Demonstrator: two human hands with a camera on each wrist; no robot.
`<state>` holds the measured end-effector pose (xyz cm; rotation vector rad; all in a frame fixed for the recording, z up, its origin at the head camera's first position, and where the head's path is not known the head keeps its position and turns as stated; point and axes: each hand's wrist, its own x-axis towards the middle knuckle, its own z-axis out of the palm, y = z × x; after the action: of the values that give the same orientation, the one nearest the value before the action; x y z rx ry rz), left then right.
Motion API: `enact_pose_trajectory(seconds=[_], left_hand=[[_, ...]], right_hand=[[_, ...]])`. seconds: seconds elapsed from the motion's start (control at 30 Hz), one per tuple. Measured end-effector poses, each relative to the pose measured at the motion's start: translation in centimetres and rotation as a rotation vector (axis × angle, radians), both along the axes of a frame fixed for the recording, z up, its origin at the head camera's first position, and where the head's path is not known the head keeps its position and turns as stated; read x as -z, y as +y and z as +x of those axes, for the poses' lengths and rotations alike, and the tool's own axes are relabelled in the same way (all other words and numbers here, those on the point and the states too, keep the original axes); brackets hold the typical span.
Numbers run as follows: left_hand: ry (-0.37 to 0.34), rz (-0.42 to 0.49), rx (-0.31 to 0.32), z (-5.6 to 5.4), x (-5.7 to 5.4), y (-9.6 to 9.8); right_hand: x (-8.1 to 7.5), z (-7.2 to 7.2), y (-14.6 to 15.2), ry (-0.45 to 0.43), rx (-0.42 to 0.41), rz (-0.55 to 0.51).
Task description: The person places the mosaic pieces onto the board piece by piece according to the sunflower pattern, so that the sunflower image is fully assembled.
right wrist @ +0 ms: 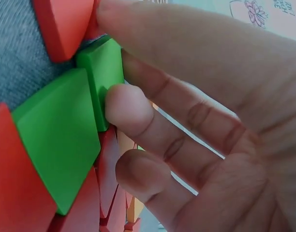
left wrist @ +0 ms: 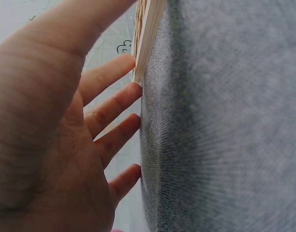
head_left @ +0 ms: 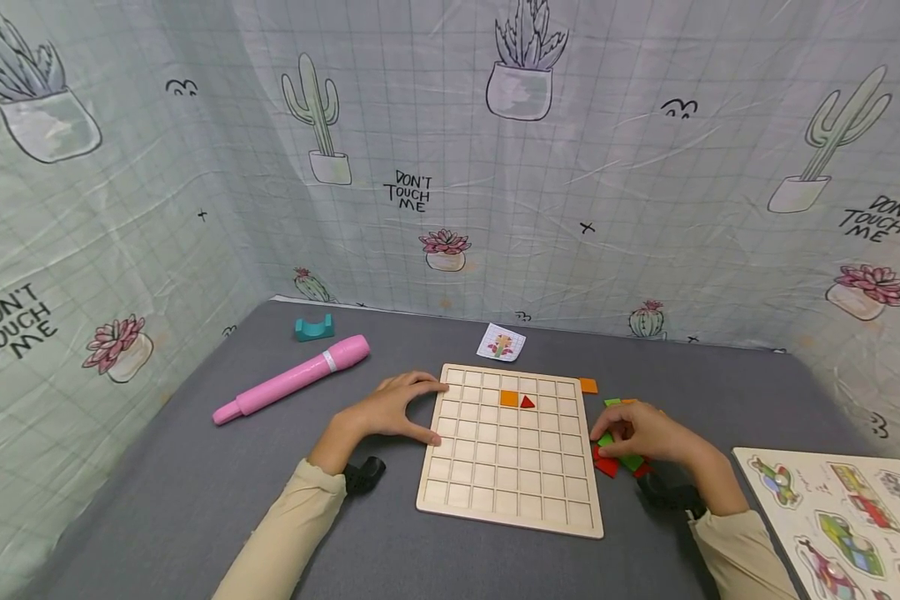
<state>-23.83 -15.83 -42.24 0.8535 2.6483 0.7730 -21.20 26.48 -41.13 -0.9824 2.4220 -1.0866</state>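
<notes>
My left hand [head_left: 393,406] rests at the left edge of a wooden grid board [head_left: 495,492], thumb and fingers spread apart. In the left wrist view, straight fingers [left wrist: 116,99] reach the board's edge [left wrist: 149,36]. On the board lie an orange square [head_left: 509,398] and a red triangle [head_left: 527,402]. My right hand [head_left: 648,431] bends over a pile of coloured pieces right of the board. Close up, its thumb touches a red piece beside a green block [right wrist: 100,79]; the index fingertip is hidden, so I cannot tell whether the two pinch anything.
An orange piece [head_left: 588,386] lies by the board's upper right corner. Behind the board is a small picture card [head_left: 502,342]. A pink stick [head_left: 292,379] and a teal holder [head_left: 314,327] lie at left. A picture puzzle board [head_left: 810,500] occupies the right front.
</notes>
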Motion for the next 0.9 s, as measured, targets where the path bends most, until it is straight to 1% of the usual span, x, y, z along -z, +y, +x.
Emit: enact_pose_trajectory(seconds=[0.1,0.27,0.4,0.53,0.63,0.8,0.9], left_hand=[[0.0,0.003,0.002,0.02,0.01,-0.01],[0.001,0.003,0.004,-0.03,0.04,-0.02],[0.004,-0.012,0.0,-0.16,0.19,-0.06],[0.012,-0.022,0.001,-0.26,0.33,-0.07],[0.015,-0.018,0.005,-0.25,0.3,-0.1],[-0.001,-0.006,0.006,-0.17,0.15,-0.07],[0.003,0.0,0.005,-0.14,0.12,-0.05]], right_hand=[[-0.01,0.03,-0.06,-0.005,0.024,0.012],[-0.06,0.01,-0.11,0.016,0.044,0.031],[-0.14,-0.02,-0.07,0.027,0.031,0.018],[-0.03,-0.04,0.08,0.044,-0.018,-0.013],[0.05,-0.05,0.13,0.062,-0.045,-0.018],[0.1,-0.09,-0.06,0.091,-0.041,-0.015],[0.05,-0.06,-0.1,0.097,-0.032,-0.008]])
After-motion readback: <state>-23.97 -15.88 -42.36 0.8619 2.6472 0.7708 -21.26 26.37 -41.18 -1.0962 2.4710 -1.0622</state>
